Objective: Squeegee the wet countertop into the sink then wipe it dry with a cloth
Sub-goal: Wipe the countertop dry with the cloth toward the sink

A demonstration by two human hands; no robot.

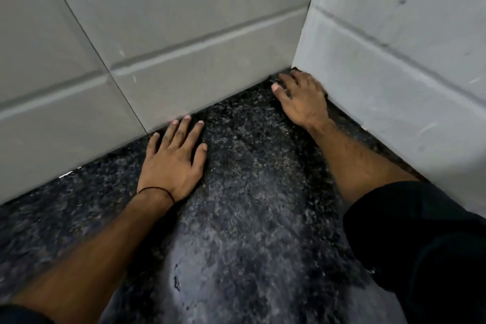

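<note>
The dark speckled stone countertop [249, 192] fills the lower view and shines with a wet sheen near the front. My left hand [171, 160] lies flat on it with fingers spread, fingertips touching the base of the back wall, and it holds nothing. My right hand [299, 97] presses down into the far corner where the two walls meet. Its fingers are curled over what looks like a dark cloth [290, 71], which is mostly hidden under the palm. No squeegee and no sink are in view.
A grey tiled back wall [184, 34] and a lighter tiled side wall [394, 47] close off the counter at the back and right. A thin black band circles my left wrist. My dark sleeve [420, 244] covers the right forearm.
</note>
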